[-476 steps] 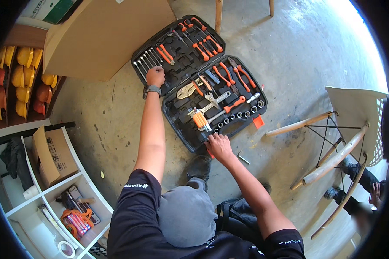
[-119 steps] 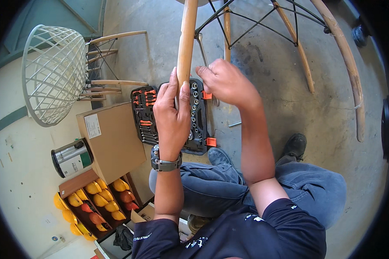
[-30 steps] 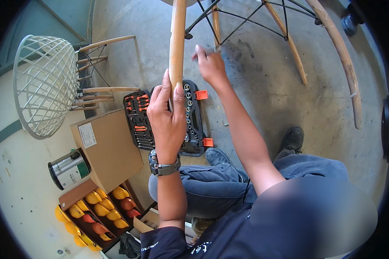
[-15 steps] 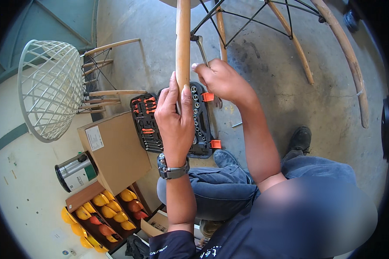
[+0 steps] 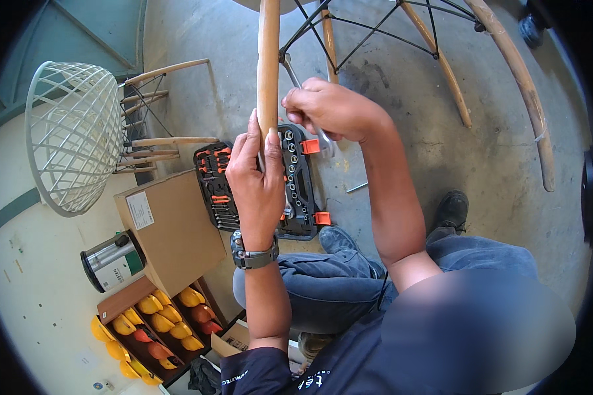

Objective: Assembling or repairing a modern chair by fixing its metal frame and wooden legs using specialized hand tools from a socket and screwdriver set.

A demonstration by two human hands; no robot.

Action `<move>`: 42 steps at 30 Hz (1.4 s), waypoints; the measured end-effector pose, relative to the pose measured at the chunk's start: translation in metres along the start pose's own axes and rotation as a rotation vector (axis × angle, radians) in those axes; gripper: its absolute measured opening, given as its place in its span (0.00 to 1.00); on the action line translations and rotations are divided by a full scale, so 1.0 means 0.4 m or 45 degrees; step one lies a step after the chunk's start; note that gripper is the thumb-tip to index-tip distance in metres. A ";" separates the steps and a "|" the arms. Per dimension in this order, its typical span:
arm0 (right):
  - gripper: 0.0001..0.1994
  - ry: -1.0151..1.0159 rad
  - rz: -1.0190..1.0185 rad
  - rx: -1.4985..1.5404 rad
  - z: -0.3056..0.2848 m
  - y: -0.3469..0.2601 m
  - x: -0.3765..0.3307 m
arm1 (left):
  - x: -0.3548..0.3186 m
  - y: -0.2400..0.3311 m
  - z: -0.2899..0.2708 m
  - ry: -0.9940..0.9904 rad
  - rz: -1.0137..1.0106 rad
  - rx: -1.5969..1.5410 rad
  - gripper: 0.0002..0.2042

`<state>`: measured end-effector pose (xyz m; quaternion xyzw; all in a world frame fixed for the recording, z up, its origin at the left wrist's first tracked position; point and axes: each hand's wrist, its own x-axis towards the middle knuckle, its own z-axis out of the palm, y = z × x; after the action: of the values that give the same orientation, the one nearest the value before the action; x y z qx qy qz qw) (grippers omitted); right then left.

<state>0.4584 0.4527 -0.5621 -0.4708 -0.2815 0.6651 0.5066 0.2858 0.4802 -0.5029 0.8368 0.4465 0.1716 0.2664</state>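
Long silver metal wrench [image 5: 292, 71] is back at the thin black metal brace [image 5: 303, 29], far side, so probably seated again; right hand [image 5: 329, 110]'s clamped round it, left hand [image 5: 255, 187]'s gripping the round tan wooden chair leg [image 5: 268, 66].

Wide fisheye view from head height, downward, with left grip [image 5: 255, 183] and right grip [image 5: 333, 110] at close range.
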 end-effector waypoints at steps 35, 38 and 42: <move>0.17 1.062 -0.553 -0.153 0.013 0.271 0.183 | -0.003 -0.001 0.003 0.027 0.037 0.013 0.19; 0.18 0.741 -0.564 -0.044 0.063 0.208 0.076 | -0.001 0.020 0.014 0.017 0.043 0.050 0.19; 0.18 0.406 -0.334 0.020 0.082 0.087 0.021 | -0.002 0.002 0.008 0.007 0.058 0.066 0.19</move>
<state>0.4140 0.4527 -0.5815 -0.5254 -0.2515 0.5127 0.6307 0.2877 0.4783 -0.5050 0.8529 0.4324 0.1682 0.2394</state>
